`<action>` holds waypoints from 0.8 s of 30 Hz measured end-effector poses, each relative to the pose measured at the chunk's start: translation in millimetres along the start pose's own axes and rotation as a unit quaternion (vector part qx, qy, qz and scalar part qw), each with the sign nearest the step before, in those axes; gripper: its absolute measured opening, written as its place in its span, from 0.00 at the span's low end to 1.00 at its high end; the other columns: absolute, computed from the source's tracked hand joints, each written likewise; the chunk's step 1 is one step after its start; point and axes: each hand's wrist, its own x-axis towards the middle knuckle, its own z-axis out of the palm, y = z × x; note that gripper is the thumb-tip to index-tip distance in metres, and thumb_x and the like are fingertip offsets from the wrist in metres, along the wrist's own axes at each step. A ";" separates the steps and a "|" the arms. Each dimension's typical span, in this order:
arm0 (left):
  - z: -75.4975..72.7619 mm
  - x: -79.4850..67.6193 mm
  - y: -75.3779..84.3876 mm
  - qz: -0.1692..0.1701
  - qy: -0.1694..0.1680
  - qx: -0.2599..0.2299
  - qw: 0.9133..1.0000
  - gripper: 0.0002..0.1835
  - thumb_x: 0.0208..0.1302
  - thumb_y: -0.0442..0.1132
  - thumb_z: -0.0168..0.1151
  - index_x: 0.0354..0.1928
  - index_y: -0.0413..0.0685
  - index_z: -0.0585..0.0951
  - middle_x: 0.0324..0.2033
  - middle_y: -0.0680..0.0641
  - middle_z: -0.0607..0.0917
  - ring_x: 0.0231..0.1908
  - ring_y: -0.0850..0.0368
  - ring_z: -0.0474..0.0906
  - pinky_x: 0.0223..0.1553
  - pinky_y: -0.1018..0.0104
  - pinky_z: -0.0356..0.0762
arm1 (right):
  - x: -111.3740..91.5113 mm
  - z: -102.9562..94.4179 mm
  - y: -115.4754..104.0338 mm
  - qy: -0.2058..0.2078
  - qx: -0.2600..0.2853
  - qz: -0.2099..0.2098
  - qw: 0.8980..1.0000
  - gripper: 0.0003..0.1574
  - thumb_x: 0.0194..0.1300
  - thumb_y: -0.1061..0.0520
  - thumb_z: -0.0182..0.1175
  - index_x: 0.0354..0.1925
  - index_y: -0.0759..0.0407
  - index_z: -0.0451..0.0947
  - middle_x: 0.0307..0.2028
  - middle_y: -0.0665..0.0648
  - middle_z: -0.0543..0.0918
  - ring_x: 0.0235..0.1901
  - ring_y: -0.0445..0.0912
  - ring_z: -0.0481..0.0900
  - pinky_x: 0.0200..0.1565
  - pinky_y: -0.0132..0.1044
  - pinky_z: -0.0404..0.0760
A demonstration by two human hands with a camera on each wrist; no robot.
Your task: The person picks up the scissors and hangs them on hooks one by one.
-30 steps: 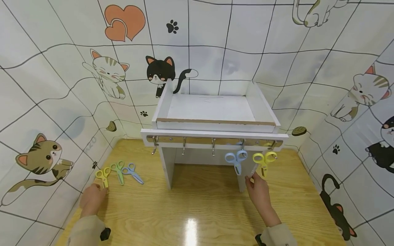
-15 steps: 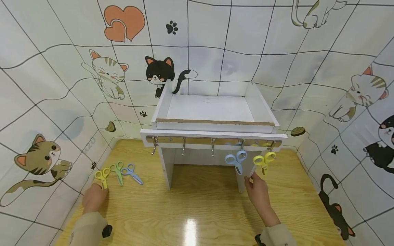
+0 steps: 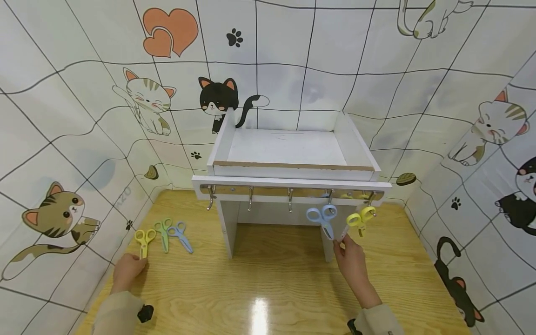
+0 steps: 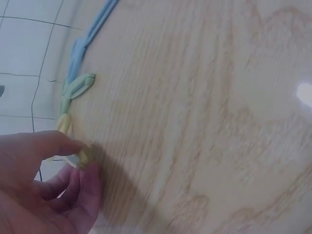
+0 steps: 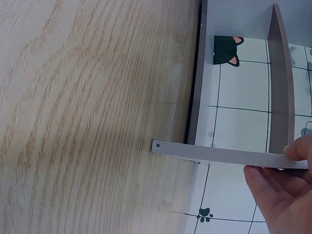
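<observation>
At the left of the table, my left hand (image 3: 127, 271) pinches the blade end of yellow scissors (image 3: 144, 237) between thumb and fingers. Green scissors (image 3: 163, 232) and blue scissors (image 3: 181, 236) lie just right of them. A white shelf (image 3: 293, 171) with a row of hooks stands in the middle. Blue scissors (image 3: 322, 217) and yellow scissors (image 3: 361, 217) hang from its two right hooks. Just below them, my right hand (image 3: 351, 260) grips the edge of the shelf's right side panel (image 5: 219, 154), thumb on one face and fingers on the other.
Three bare hooks (image 3: 250, 199) are on the left and middle of the rail. The wooden table (image 3: 251, 284) reaches back to a wall (image 3: 284, 51) printed with cats and grid lines. The shelf's top tray (image 3: 289, 146) has raised sides.
The yellow scissors in my left hand have shifted slightly right, and the green and blue ones beside them moved a little. Both hanging pairs have swung slightly. The right hand stays in place.
</observation>
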 end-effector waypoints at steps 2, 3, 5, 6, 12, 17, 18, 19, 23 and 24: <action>0.0 -0.5 -0.5 -0.001 -0.002 -0.023 1.000 0.17 0.63 0.40 0.58 0.35 0.27 0.80 0.25 0.44 0.80 0.28 0.54 0.71 0.27 0.67 0.67 | -0.1 -0.3 0.3 -0.001 -0.002 -0.002 1.000 0.05 0.67 0.68 0.59 0.42 0.70 0.77 0.40 0.75 0.86 0.35 0.65 0.88 0.32 0.50 0.89; 0.3 -0.7 -0.9 -0.005 -0.010 -0.048 0.999 0.18 0.64 0.40 0.59 0.39 0.24 0.79 0.24 0.46 0.81 0.27 0.56 0.73 0.27 0.69 0.69 | -0.2 -0.3 0.7 -0.002 -0.002 -0.002 1.000 0.05 0.67 0.68 0.59 0.41 0.70 0.77 0.39 0.74 0.86 0.35 0.65 0.88 0.32 0.50 0.89; 1.6 -0.3 -1.4 -0.019 -0.037 -0.125 0.991 0.22 0.67 0.38 0.58 0.49 0.18 0.76 0.23 0.52 0.83 0.26 0.63 0.76 0.29 0.72 0.76 | -0.3 -0.2 1.5 -0.003 -0.003 -0.002 1.000 0.05 0.68 0.67 0.59 0.42 0.70 0.77 0.40 0.75 0.86 0.35 0.65 0.88 0.32 0.50 0.89; 2.2 -0.5 -2.0 -0.026 -0.053 -0.172 0.983 0.25 0.68 0.37 0.58 0.54 0.16 0.73 0.23 0.54 0.84 0.25 0.66 0.78 0.30 0.73 0.80 | -0.4 -0.2 1.8 -0.002 -0.004 -0.002 1.000 0.05 0.68 0.67 0.59 0.41 0.69 0.77 0.40 0.74 0.86 0.35 0.65 0.88 0.32 0.50 0.89; 6.2 -0.9 -3.6 -0.090 -0.135 -0.431 0.888 0.26 0.72 0.29 0.54 0.65 0.18 0.62 0.25 0.56 0.88 0.29 0.67 0.86 0.37 0.74 0.87 | 0.6 0.5 2.0 -0.001 -0.004 0.004 1.000 0.07 0.67 0.68 0.60 0.43 0.70 0.77 0.41 0.75 0.86 0.37 0.65 0.88 0.33 0.50 0.89; 5.5 -5.6 -5.5 -0.109 -0.180 -0.539 0.816 0.09 0.71 0.29 0.57 0.36 0.48 0.84 0.30 0.53 0.90 0.35 0.63 0.88 0.44 0.72 0.87 | 0.2 0.0 2.0 -0.006 -0.004 0.006 1.000 0.08 0.68 0.68 0.59 0.45 0.71 0.77 0.42 0.75 0.85 0.37 0.65 0.88 0.33 0.49 0.89; 4.9 -7.2 -5.2 -0.106 -0.190 -0.553 0.804 0.13 0.71 0.29 0.56 0.32 0.54 0.84 0.31 0.53 0.90 0.36 0.63 0.88 0.45 0.72 0.86 | 0.0 -0.1 2.5 -0.007 -0.005 0.007 1.000 0.08 0.68 0.67 0.59 0.44 0.71 0.77 0.42 0.75 0.85 0.37 0.65 0.88 0.33 0.49 0.89; 4.2 -8.8 -4.3 -0.100 -0.199 -0.565 0.794 0.14 0.72 0.29 0.56 0.32 0.55 0.84 0.32 0.54 0.91 0.37 0.63 0.88 0.47 0.73 0.86 | -0.2 -0.1 2.8 -0.008 -0.005 0.008 1.000 0.07 0.68 0.66 0.59 0.44 0.70 0.77 0.42 0.75 0.85 0.37 0.65 0.88 0.33 0.50 0.89; 0.0 -15.1 3.9 -0.043 -0.221 -0.591 0.775 0.15 0.75 0.30 0.50 0.37 0.57 0.83 0.37 0.55 0.90 0.42 0.66 0.87 0.51 0.74 0.84 | -0.4 0.3 3.7 -0.009 -0.009 0.009 1.000 0.05 0.68 0.65 0.60 0.41 0.68 0.77 0.41 0.73 0.86 0.35 0.64 0.88 0.32 0.51 0.89; -1.8 -16.8 7.5 -0.027 -0.223 -0.598 0.769 0.15 0.76 0.31 0.49 0.39 0.57 0.83 0.38 0.55 0.90 0.42 0.66 0.87 0.51 0.73 0.84 | -0.6 0.4 3.7 -0.008 -0.009 0.008 1.000 0.05 0.68 0.65 0.60 0.41 0.68 0.77 0.41 0.73 0.86 0.35 0.64 0.88 0.32 0.51 0.89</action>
